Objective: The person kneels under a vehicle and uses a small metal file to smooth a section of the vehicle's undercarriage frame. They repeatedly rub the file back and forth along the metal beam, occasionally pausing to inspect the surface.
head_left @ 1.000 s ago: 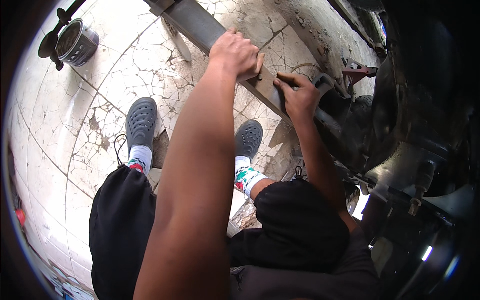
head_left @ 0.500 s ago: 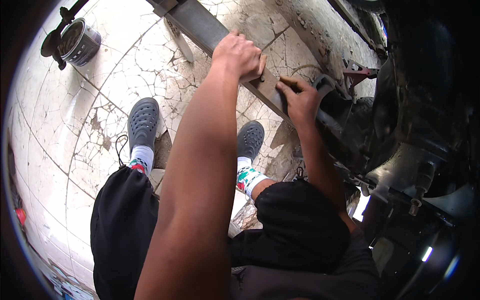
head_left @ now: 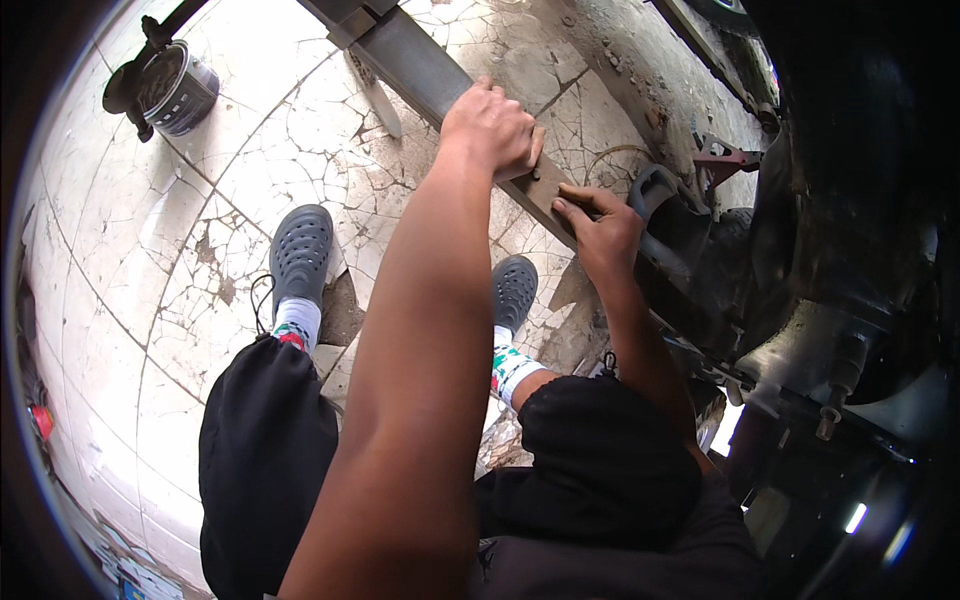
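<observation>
A long, flat metal bar (head_left: 425,72) runs diagonally from the top centre down toward the dark machinery on the right. Its upper stretch is grey; the part between my hands looks brown. My left hand (head_left: 490,130) is closed and pressed on top of the bar. A small tan edge shows by its thumb, but what the palm covers is hidden. Lower down, my right hand (head_left: 608,225) has thumb and forefinger pinched at the bar's side, its other fingers curled under.
On the left, a dark bucket (head_left: 185,105) stands on cracked pale tiles (head_left: 215,260). Dark vehicle-like parts (head_left: 850,300) crowd my right side, with a reddish metal stand (head_left: 728,160) behind. My feet in grey clogs (head_left: 302,255) are below the bar.
The whole view has shifted a little, so the floor, bucket and bar appear lower and further right. Both hands stay on the bar, with my right hand slightly closer to the left.
</observation>
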`<state>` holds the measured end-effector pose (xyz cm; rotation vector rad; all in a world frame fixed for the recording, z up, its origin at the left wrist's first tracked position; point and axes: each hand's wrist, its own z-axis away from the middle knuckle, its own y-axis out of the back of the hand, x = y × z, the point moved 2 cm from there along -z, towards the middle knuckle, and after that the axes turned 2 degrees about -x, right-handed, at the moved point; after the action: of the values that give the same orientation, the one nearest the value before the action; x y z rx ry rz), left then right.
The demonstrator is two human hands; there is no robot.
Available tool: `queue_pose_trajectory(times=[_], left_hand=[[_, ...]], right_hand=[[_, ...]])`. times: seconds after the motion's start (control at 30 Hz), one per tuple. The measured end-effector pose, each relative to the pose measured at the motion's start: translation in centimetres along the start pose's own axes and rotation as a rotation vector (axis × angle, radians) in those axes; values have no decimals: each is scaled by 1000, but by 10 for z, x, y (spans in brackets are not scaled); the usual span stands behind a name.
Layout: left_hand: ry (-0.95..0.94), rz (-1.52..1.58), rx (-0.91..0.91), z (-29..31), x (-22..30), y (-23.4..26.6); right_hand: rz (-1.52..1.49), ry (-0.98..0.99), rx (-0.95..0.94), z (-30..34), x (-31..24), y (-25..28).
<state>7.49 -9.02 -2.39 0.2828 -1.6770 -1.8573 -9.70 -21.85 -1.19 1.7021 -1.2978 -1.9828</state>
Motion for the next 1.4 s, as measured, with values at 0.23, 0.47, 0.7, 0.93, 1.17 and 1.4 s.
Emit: queue_pose_trajectory(times=[0.23, 0.47, 0.7, 0.93, 1.17, 1.4], left_hand=[[20, 12, 1, 2, 3, 2], [24, -12, -17, -2, 1, -5], [23, 10, 20, 2, 4, 1], [10, -38, 39, 2, 2, -1], [24, -9, 38, 2, 2, -1], [19, -51, -53, 6, 4, 9]], right_hand=[[127, 20, 48, -21, 0, 5], [35, 5, -18, 4, -3, 4], [129, 49, 86, -29, 10, 9], [107, 120, 7, 4, -6, 5], [78, -22, 58, -23, 1, 3], [119, 90, 14, -5, 2, 3]])
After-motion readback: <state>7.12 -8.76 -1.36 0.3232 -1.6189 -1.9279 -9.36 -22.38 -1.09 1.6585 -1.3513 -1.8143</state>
